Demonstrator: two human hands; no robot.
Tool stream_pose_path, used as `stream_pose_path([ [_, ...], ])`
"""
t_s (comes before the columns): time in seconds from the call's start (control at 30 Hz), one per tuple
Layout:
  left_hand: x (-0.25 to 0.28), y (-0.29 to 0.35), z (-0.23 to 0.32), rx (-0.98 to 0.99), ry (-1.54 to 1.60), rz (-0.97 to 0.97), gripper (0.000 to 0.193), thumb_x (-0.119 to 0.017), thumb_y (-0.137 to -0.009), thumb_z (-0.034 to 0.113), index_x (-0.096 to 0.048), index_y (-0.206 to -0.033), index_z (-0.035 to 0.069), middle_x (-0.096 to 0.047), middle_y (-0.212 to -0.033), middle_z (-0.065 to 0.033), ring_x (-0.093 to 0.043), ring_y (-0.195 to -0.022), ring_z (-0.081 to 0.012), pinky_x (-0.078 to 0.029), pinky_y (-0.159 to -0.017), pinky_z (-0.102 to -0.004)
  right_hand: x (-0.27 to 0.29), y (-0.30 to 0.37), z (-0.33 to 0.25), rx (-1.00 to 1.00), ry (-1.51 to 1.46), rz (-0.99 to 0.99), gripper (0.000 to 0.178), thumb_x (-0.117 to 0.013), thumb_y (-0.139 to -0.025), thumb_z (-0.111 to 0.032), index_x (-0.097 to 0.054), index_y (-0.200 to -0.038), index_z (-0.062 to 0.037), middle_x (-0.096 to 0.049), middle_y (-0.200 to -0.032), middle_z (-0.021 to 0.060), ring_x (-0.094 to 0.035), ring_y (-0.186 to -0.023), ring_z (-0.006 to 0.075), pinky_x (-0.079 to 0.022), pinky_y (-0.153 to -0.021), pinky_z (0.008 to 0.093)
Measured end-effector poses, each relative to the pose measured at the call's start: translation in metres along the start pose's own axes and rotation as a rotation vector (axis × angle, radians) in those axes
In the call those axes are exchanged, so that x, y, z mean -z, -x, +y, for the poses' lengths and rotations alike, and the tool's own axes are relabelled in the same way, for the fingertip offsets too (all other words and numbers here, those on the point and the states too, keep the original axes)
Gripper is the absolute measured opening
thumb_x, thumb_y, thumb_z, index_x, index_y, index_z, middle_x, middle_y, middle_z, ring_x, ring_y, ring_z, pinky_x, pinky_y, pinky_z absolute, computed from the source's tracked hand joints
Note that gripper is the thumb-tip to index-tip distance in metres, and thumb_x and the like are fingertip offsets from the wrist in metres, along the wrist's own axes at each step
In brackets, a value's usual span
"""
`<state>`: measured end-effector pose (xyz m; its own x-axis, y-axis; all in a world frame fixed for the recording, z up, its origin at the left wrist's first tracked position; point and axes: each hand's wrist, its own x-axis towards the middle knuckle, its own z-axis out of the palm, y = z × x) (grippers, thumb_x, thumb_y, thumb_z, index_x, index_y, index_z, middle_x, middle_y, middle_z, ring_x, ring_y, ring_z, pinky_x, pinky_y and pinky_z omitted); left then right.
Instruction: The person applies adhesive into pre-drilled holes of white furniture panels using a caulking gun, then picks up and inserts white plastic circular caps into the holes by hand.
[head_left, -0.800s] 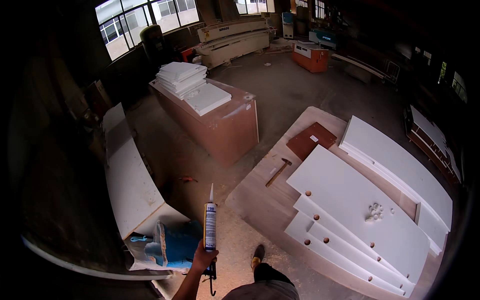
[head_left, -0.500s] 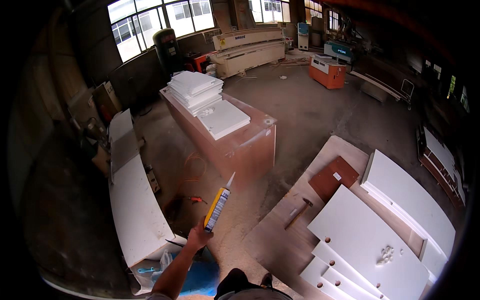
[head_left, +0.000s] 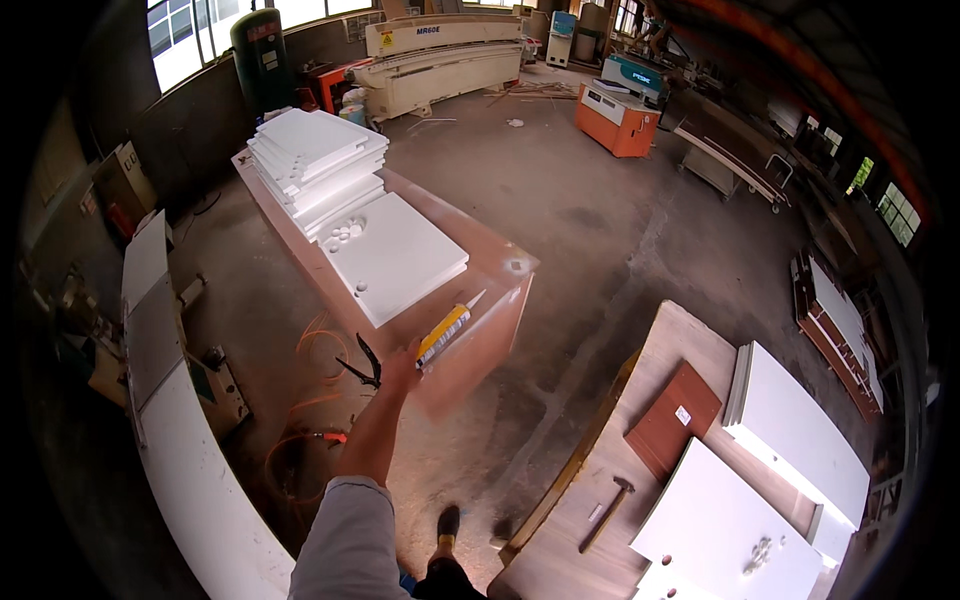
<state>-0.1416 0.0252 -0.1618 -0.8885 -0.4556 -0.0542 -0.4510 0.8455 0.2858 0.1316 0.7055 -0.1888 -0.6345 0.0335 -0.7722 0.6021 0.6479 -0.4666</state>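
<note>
My left hand (head_left: 402,364) reaches forward with its fingers wrapped round the base of a yellow and white sealant cartridge (head_left: 443,336). The cartridge tilts up to the right, its pale pointed nozzle outermost. Just left of the hand shows a dark V-shaped tool (head_left: 366,364) with two arms; I cannot tell whether the hand holds it too. Beyond the cartridge stands a brown worktable (head_left: 500,262) bearing a stack of white panels (head_left: 318,160) and a lower white panel (head_left: 400,255) with small white round pieces (head_left: 348,230) on it. My right hand is out of view.
At right, a wooden bench (head_left: 575,500) carries a hammer (head_left: 610,512), a brown board (head_left: 675,420) and white panels (head_left: 725,520). A long white surface (head_left: 195,480) runs along the left. An orange hose (head_left: 285,450) lies on the floor. Machines (head_left: 440,70) stand at the back.
My left hand has moved forward and up with the cartridge, closer to the brown worktable. The view has shifted, and the dark tool now appears beside the hand. My grey sleeve has come into sight.
</note>
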Motion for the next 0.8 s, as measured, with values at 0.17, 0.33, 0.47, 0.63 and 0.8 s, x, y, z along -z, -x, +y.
stream_pose_path([
  [0.17,-0.043,-0.079,-0.013,-0.037,0.001,0.051,0.071,-0.072,-0.078,0.022,-0.043,-0.142,0.014,-0.06,-0.119,-0.0163,-0.063,-0.108,-0.0343,-0.054,-0.084,-0.0462,-0.028,0.038,0.015,-0.253,-0.129,0.086,0.034,-0.069,-0.088,-0.021,-0.067,-0.116,-0.0018,-0.071,-0.111,0.0146,-0.065,-0.101,0.0227,-0.052,-0.085,0.0373],
  [0.33,-0.059,-0.139,-0.037,-0.102,-0.229,0.241,0.063,-0.069,-0.08,0.022,-0.049,-0.139,0.014,-0.057,-0.128,-0.0168,-0.056,-0.116,-0.0369,-0.049,-0.093,-0.0505,-0.077,0.094,0.054,-0.41,-0.309,0.107,0.033,-0.069,-0.087,-0.02,-0.068,-0.115,-0.0019,-0.071,-0.11,0.0145,-0.065,-0.101,0.022,-0.052,-0.085,0.0371],
  [0.47,-0.086,-0.094,0.004,-0.214,-0.106,0.308,0.077,-0.068,-0.085,0.031,-0.037,-0.145,-0.005,-0.051,-0.137,-0.0243,-0.049,-0.121,-0.0453,-0.039,-0.103,-0.0551,-0.135,0.207,0.145,-0.612,-0.451,0.165,0.033,-0.069,-0.087,-0.02,-0.069,-0.114,-0.002,-0.071,-0.11,0.0143,-0.065,-0.101,0.0215,-0.051,-0.085,0.0369],
  [0.63,-0.117,0.025,0.101,-0.498,0.267,0.143,0.063,-0.066,-0.092,0.014,-0.038,-0.147,0.004,-0.045,-0.144,-0.0214,-0.046,-0.131,-0.0383,-0.039,-0.107,-0.0494,-0.215,0.249,0.242,-0.675,-0.72,0.154,0.032,-0.069,-0.086,-0.02,-0.07,-0.113,-0.0021,-0.071,-0.11,0.0142,-0.065,-0.101,0.0208,-0.051,-0.085,0.0367],
  [0.8,-0.176,0.258,0.236,-0.527,0.845,-0.438,0.053,-0.058,-0.096,0.007,-0.039,-0.145,0.002,-0.049,-0.139,-0.0178,-0.057,-0.115,-0.0299,-0.047,-0.097,-0.0392,-0.276,0.249,0.316,-0.559,-0.613,0.134,0.038,-0.064,-0.089,-0.033,-0.071,-0.117,-0.0083,-0.07,-0.118,0.017,-0.067,-0.106,0.0253,-0.051,-0.087,0.0394],
])
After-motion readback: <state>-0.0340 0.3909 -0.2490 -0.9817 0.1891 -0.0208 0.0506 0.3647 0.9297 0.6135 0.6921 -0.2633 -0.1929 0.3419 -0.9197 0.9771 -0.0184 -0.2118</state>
